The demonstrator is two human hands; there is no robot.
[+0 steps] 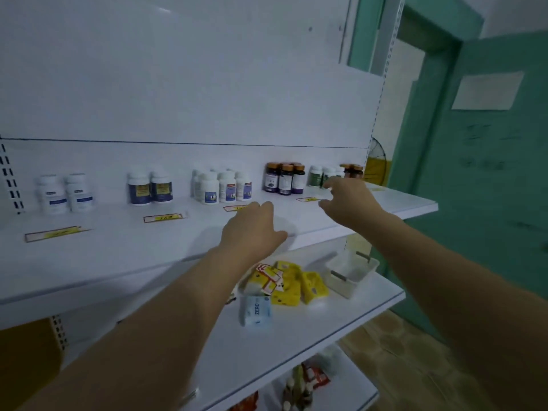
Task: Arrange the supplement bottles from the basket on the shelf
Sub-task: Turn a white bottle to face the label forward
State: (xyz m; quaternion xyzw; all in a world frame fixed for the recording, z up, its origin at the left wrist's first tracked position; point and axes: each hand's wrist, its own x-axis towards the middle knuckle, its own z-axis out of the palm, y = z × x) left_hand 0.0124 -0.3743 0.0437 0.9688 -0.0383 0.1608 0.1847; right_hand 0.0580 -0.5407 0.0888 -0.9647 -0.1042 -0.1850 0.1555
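Six clusters of supplement bottles (222,186) along back of upper shelf (118,256), all upright, gaps between. L to R: white pair (65,192), blue-label pair (149,188), white bunch w/ blue labels, dark bottles w/ amber caps (284,179), green-label whites (318,176), amber ones (353,169) at far R end. Label text too blurred to read. Rear bottles in the bunches partly hidden by front ones, so exact counts unclear. Yellow price tags (164,217) flat on shelf in front of clusters, print illegible.

Palm down on shelf near front edge: left hand (255,229), fingers straight, thumb splayed, gripping nothing. Further back & to R: right hand (347,203), fingers loosely spread, tips at green-label whites, covering their lower parts & those of amber ones. Can't tell if touching, due to motion blur. Nothing clamped in it.

White basket (353,274) on lower shelf (326,327) near R end, two dark handles. Beside it yellow packs (293,287), partly behind L forearm, & white-blue "ZERO" pack (256,311). Bottom-shelf goods (305,381) blurred, cut off by frame edge. Green door (489,173) at R w/ white paper sheet (486,90).
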